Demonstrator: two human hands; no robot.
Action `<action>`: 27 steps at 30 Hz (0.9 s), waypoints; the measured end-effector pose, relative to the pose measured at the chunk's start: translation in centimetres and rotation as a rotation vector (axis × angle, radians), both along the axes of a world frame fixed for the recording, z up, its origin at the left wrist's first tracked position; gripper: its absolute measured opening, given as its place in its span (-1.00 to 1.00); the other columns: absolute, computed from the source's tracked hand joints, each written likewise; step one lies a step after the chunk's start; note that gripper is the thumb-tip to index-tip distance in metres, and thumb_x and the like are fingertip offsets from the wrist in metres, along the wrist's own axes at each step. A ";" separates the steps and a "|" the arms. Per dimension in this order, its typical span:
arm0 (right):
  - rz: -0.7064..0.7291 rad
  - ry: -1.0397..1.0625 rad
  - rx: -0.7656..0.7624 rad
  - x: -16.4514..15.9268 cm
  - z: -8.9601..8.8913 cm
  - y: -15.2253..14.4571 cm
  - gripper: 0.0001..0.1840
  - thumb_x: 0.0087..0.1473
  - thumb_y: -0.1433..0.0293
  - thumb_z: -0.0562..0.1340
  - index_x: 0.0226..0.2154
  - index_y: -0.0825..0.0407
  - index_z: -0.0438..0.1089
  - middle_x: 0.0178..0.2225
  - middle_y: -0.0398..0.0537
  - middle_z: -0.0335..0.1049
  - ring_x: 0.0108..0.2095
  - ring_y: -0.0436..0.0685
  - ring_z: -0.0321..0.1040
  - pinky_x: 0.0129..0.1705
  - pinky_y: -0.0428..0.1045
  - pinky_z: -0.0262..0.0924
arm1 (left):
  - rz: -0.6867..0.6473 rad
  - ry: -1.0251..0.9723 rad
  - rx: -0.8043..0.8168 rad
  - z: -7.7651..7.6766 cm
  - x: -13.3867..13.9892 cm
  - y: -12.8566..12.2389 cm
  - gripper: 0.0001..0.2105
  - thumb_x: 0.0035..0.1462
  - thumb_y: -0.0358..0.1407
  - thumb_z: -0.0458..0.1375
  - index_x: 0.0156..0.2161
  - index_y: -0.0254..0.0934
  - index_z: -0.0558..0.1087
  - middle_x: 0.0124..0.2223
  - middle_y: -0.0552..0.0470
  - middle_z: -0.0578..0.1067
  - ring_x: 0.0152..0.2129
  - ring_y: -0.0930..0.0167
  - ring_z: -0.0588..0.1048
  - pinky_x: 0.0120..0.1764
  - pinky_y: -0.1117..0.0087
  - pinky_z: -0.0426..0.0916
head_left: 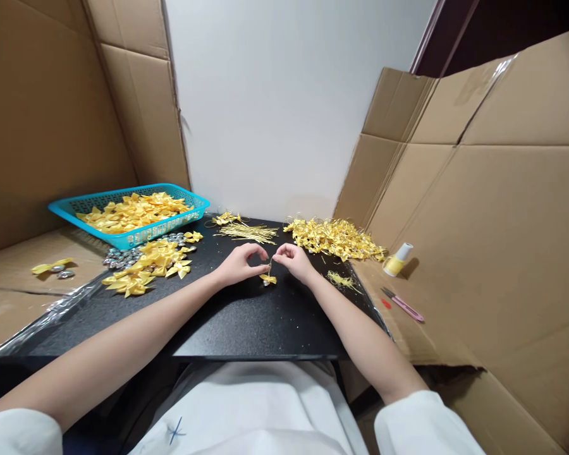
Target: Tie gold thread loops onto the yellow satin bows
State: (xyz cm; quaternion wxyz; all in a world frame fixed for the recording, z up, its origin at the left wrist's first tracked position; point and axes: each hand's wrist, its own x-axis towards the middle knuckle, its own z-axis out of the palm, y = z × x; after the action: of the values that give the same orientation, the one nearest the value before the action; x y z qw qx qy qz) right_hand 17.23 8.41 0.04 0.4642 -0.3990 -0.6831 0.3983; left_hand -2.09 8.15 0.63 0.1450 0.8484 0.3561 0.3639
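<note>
A yellow ribbon bow with a shiny silver piece [267, 280] hangs just above or rests on the black table, in front of my hands. My right hand [294, 261] is closed in a pinch on the thin gold cord [270, 265] that rises from this bow. My left hand [243, 263] curves beside the cord, its thumb and forefinger apart, the thumb tip close to the bow. Whether that thumb touches the cord I cannot tell. Behind my hands lies a bundle of straight gold cords [249, 233].
A blue basket [123, 240] of yellow bows stands at left, with loose bows [159, 259] and silver pieces [122, 257] before it. Corded bows [334, 239] are heaped at back right. Cord scraps [342, 280], a thread spool [397, 260] and pink-handled snips [405, 306] lie right. Cardboard walls flank the table.
</note>
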 end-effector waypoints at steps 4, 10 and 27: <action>0.012 0.010 0.003 0.0 0.0 0.0 -0.74 -0.22 0.21 0.29 -0.55 0.04 0.27 -0.65 -0.30 0.12 -0.61 -0.10 -0.07 -0.52 -0.11 -0.12 | -0.067 0.048 0.039 -0.2 0.2 0.0 -0.78 0.07 -0.13 0.17 -0.38 -0.26 0.49 -0.34 0.02 0.53 -0.37 0.39 0.38 -0.26 0.39 0.23; -0.055 0.022 -0.016 0.3 -0.2 0.5 -0.76 -0.23 0.23 0.28 -0.57 0.03 0.27 -0.66 -0.29 0.12 -0.62 -0.08 -0.04 -0.53 -0.10 -0.12 | -0.167 0.150 0.095 0.1 -0.1 0.2 -0.78 0.13 -0.17 0.13 -0.41 -0.25 0.49 -0.35 0.01 0.54 -0.39 0.40 0.38 -0.24 0.39 0.22; -0.306 0.008 -0.064 1.2 -0.7 1.5 -0.75 -0.26 0.21 0.27 -0.62 0.00 0.23 -0.70 -0.31 0.04 -0.64 -0.07 -0.07 -0.53 -0.09 -0.12 | -0.318 0.280 0.046 0.1 -0.3 0.4 -0.78 0.06 -0.45 0.00 -0.41 -0.24 0.49 -0.34 0.02 0.52 -0.36 0.40 0.38 -0.17 0.38 0.21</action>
State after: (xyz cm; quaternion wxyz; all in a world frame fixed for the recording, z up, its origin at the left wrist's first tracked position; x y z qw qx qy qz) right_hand 18.40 9.92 -0.68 0.5094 -0.5114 -0.5994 0.3459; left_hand -2.43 8.57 0.72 0.1301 0.9393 0.2259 0.2230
